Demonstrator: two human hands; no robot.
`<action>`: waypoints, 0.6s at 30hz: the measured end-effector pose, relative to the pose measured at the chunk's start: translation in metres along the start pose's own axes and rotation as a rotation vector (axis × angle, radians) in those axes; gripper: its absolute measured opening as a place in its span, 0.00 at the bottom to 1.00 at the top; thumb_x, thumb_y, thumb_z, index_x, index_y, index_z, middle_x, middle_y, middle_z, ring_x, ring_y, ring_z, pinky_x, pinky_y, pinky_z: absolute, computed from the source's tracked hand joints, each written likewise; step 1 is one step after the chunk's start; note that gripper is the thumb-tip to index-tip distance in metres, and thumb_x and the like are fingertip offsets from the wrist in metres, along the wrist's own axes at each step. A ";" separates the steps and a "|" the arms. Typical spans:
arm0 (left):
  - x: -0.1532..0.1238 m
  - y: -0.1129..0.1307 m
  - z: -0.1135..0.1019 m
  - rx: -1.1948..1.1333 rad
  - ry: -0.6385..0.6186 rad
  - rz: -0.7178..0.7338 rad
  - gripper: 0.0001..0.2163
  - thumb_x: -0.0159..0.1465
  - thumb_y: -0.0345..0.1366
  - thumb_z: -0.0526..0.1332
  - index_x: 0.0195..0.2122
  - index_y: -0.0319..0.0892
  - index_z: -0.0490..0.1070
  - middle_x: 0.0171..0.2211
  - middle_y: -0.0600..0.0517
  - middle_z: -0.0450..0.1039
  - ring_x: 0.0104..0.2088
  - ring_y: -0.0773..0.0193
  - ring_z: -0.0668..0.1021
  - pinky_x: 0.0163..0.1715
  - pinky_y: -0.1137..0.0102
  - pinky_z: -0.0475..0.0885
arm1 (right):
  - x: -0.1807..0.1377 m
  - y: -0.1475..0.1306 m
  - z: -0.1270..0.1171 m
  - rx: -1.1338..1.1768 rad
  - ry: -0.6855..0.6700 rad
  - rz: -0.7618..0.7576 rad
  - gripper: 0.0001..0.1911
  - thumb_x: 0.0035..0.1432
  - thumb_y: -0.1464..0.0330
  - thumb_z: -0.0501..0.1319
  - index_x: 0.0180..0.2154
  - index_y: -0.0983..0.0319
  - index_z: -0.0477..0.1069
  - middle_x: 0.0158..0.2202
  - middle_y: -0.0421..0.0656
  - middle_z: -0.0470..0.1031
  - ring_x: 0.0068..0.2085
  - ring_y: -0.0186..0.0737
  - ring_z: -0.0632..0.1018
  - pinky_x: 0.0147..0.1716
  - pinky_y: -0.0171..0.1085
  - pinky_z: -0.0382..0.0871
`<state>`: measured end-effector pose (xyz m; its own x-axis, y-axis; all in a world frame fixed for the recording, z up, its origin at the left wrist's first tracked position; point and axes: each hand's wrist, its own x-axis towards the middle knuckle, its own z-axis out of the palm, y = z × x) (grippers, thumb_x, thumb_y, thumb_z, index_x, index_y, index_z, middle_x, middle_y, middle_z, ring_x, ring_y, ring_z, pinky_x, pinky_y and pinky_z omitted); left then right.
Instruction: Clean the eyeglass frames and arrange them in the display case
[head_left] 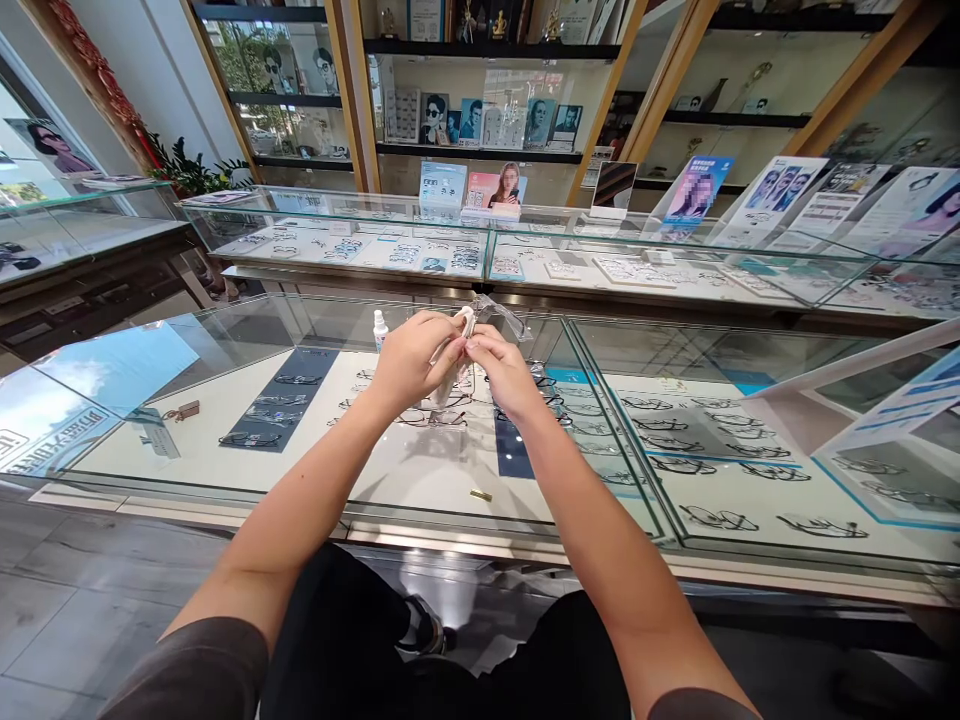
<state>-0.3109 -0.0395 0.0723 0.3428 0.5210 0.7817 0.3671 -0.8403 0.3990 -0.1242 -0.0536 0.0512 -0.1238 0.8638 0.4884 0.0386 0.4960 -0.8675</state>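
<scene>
Both my hands meet above a glass display counter (pixel 225 440). My left hand (pixel 409 362) is closed around a pale cleaning cloth (pixel 466 322) pressed against a pair of clear-framed glasses (pixel 504 315). My right hand (pixel 504 372) pinches the same glasses through the cloth, fingers curled. The frame sticks out up and to the right beyond my fingers. A small white spray bottle (pixel 380 329) stands on the counter just left of my left hand.
Many spectacle frames (pixel 720 470) lie on trays inside the counter. A small brown tag (pixel 184 410) and a gold piece (pixel 481 494) rest on the glass. A second counter (pixel 525 262) with brochures and wall shelves stands behind. Grey floor tiles lie below me.
</scene>
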 end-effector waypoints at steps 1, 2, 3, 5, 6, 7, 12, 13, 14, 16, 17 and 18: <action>0.000 0.000 0.000 -0.022 0.001 -0.014 0.14 0.75 0.48 0.61 0.39 0.46 0.78 0.46 0.44 0.85 0.50 0.52 0.83 0.53 0.59 0.75 | 0.000 0.000 0.000 -0.020 -0.001 -0.008 0.26 0.64 0.42 0.68 0.30 0.57 0.81 0.47 0.45 0.74 0.54 0.49 0.76 0.63 0.49 0.69; 0.001 0.000 0.001 -0.055 0.016 -0.036 0.14 0.75 0.49 0.60 0.40 0.46 0.78 0.45 0.45 0.85 0.48 0.53 0.83 0.53 0.59 0.75 | -0.001 -0.001 0.001 -0.035 -0.005 -0.015 0.26 0.65 0.42 0.68 0.30 0.57 0.81 0.48 0.46 0.74 0.55 0.50 0.76 0.63 0.49 0.68; 0.001 0.001 0.002 -0.092 0.041 -0.066 0.15 0.76 0.50 0.59 0.41 0.46 0.79 0.44 0.45 0.84 0.46 0.54 0.83 0.52 0.60 0.76 | -0.001 -0.002 0.002 -0.046 -0.010 -0.020 0.26 0.65 0.42 0.67 0.30 0.57 0.81 0.48 0.46 0.74 0.56 0.50 0.76 0.64 0.49 0.68; 0.002 0.001 0.004 -0.163 0.098 -0.126 0.16 0.76 0.51 0.59 0.43 0.46 0.79 0.43 0.46 0.84 0.45 0.55 0.83 0.48 0.62 0.76 | -0.003 -0.005 0.004 -0.059 -0.020 -0.029 0.26 0.66 0.42 0.66 0.31 0.56 0.82 0.49 0.46 0.74 0.57 0.51 0.76 0.64 0.50 0.67; 0.002 0.001 0.005 -0.196 0.120 -0.149 0.15 0.76 0.50 0.60 0.43 0.46 0.79 0.44 0.46 0.83 0.45 0.56 0.83 0.47 0.63 0.77 | -0.004 -0.006 0.006 -0.064 -0.024 -0.034 0.26 0.66 0.41 0.66 0.31 0.56 0.82 0.50 0.46 0.74 0.57 0.51 0.76 0.65 0.50 0.67; 0.002 0.000 0.006 -0.228 0.136 -0.168 0.14 0.75 0.50 0.62 0.44 0.46 0.78 0.44 0.46 0.83 0.46 0.56 0.83 0.47 0.63 0.77 | -0.005 -0.007 0.007 -0.070 -0.029 -0.042 0.26 0.67 0.42 0.66 0.31 0.56 0.82 0.50 0.46 0.74 0.57 0.51 0.76 0.65 0.50 0.67; 0.001 -0.003 0.011 -0.398 0.203 -0.269 0.18 0.66 0.50 0.72 0.49 0.46 0.73 0.46 0.47 0.80 0.45 0.60 0.82 0.46 0.67 0.77 | -0.006 -0.008 0.011 -0.087 -0.038 -0.081 0.26 0.68 0.43 0.65 0.31 0.57 0.82 0.50 0.47 0.75 0.57 0.52 0.76 0.64 0.50 0.68; 0.001 -0.003 0.011 -0.418 0.197 -0.276 0.19 0.66 0.50 0.73 0.49 0.45 0.72 0.46 0.47 0.80 0.45 0.61 0.82 0.45 0.67 0.77 | -0.006 -0.007 0.011 -0.087 -0.035 -0.087 0.26 0.68 0.43 0.65 0.31 0.57 0.82 0.50 0.47 0.75 0.58 0.52 0.76 0.65 0.50 0.67; 0.001 -0.003 0.012 -0.428 0.180 -0.276 0.18 0.66 0.50 0.73 0.48 0.45 0.73 0.45 0.47 0.79 0.45 0.61 0.82 0.45 0.67 0.77 | -0.006 -0.006 0.011 -0.089 -0.032 -0.094 0.26 0.68 0.43 0.65 0.31 0.57 0.82 0.51 0.47 0.75 0.58 0.52 0.75 0.65 0.50 0.67; 0.001 -0.003 0.012 -0.422 0.147 -0.269 0.16 0.67 0.50 0.72 0.44 0.44 0.74 0.43 0.48 0.79 0.43 0.61 0.81 0.46 0.67 0.78 | -0.005 -0.005 0.012 -0.099 -0.029 -0.104 0.26 0.68 0.43 0.65 0.31 0.57 0.82 0.51 0.48 0.76 0.58 0.52 0.75 0.66 0.50 0.67; 0.001 -0.003 0.012 -0.413 0.139 -0.269 0.15 0.68 0.49 0.71 0.42 0.44 0.74 0.41 0.49 0.79 0.42 0.62 0.81 0.47 0.66 0.78 | -0.005 -0.005 0.012 -0.105 -0.028 -0.105 0.26 0.68 0.43 0.65 0.31 0.57 0.82 0.52 0.48 0.76 0.59 0.52 0.75 0.66 0.50 0.67; 0.001 -0.003 0.011 -0.402 0.141 -0.274 0.14 0.68 0.49 0.71 0.41 0.44 0.73 0.40 0.49 0.78 0.41 0.62 0.81 0.47 0.66 0.78 | -0.005 -0.005 0.011 -0.112 -0.026 -0.104 0.26 0.69 0.43 0.65 0.31 0.57 0.82 0.51 0.48 0.76 0.59 0.52 0.75 0.66 0.50 0.67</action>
<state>-0.3016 -0.0344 0.0667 0.1506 0.7285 0.6683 0.0561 -0.6812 0.7299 -0.1351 -0.0614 0.0517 -0.1588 0.8055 0.5709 0.1344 0.5905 -0.7958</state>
